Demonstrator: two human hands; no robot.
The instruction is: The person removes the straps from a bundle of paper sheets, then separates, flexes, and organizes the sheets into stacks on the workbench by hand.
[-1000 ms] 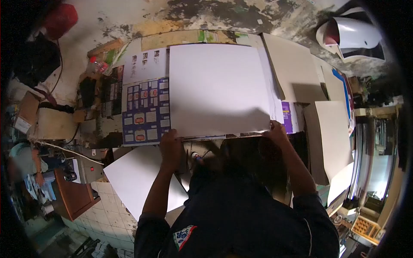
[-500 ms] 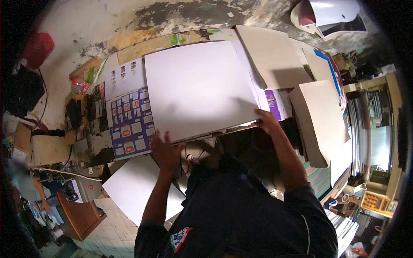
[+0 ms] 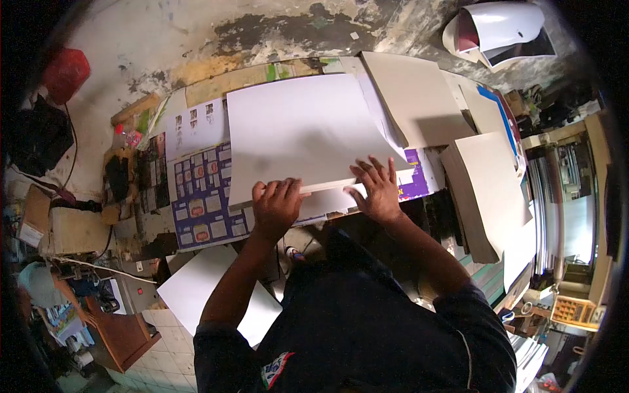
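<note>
A thick stack of large white paper sheets (image 3: 301,124) lies on the work table, its front edge bowed up and showing its thickness. At the left part of that edge, my left hand (image 3: 278,204) has its fingers curled over the sheets, palm side hidden. My right hand (image 3: 377,190) is at the right part of the edge, fingers spread against the sheets and thumb apart. Under the stack, at the left, shows a purple printed sheet (image 3: 202,190).
A grey-beige board (image 3: 413,92) and a tall stack of boards (image 3: 485,190) stand to the right. A white sheet (image 3: 216,288) lies lower left, near a brown wooden piece of furniture (image 3: 124,344). A stained wall (image 3: 288,33) rises behind the table. At far left another person's arm shows.
Both hands have come up and inward onto the stack's front edge, the right one leaving the corner. That edge has moved away from the table's front and now bows upward.
</note>
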